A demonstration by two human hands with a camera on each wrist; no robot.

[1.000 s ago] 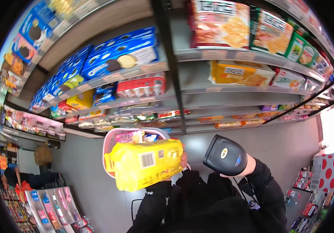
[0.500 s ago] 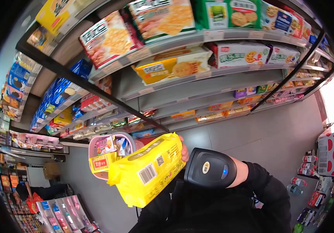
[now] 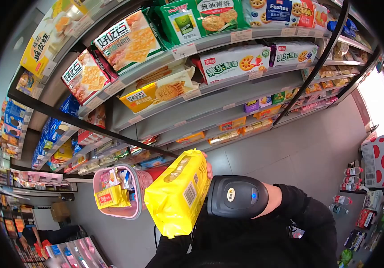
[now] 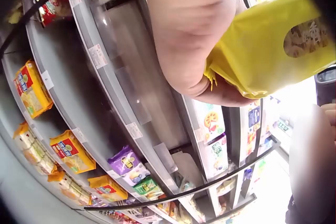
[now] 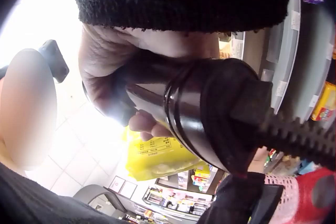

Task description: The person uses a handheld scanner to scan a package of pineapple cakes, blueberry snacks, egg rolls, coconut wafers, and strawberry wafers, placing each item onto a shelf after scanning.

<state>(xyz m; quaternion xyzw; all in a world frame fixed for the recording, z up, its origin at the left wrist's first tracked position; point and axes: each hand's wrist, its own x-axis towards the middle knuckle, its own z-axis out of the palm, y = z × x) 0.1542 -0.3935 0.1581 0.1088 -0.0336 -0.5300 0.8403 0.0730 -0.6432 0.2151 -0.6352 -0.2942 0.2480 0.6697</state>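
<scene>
A yellow snack packet (image 3: 178, 187), with a barcode and a see-through window on its wrapper, is in my left hand (image 4: 194, 35). In the left wrist view the thumb and fingers pinch its crimped end. My right hand (image 5: 105, 61) grips a black barcode scanner (image 3: 236, 196), fingers curled round the handle in the right wrist view. The scanner's front end is right beside the packet, on the barcode side. To the left of the packet is a pink basket (image 3: 142, 182), with a smaller yellow packet (image 3: 111, 197) and other wrapped snacks inside.
Shelves of biscuits and crackers (image 3: 234, 63) curve across the front, with a dark upright post (image 3: 310, 76) between bays. Bottles (image 3: 352, 171) and a red-dotted box (image 3: 377, 161) stand at the right. Another person (image 3: 55, 233) is at the lower left, beside a display stand (image 3: 78, 254).
My view has swung right along the shelves. The scanner has come up close to the yellow packet, which has turned more upright. The basket shows farther left.
</scene>
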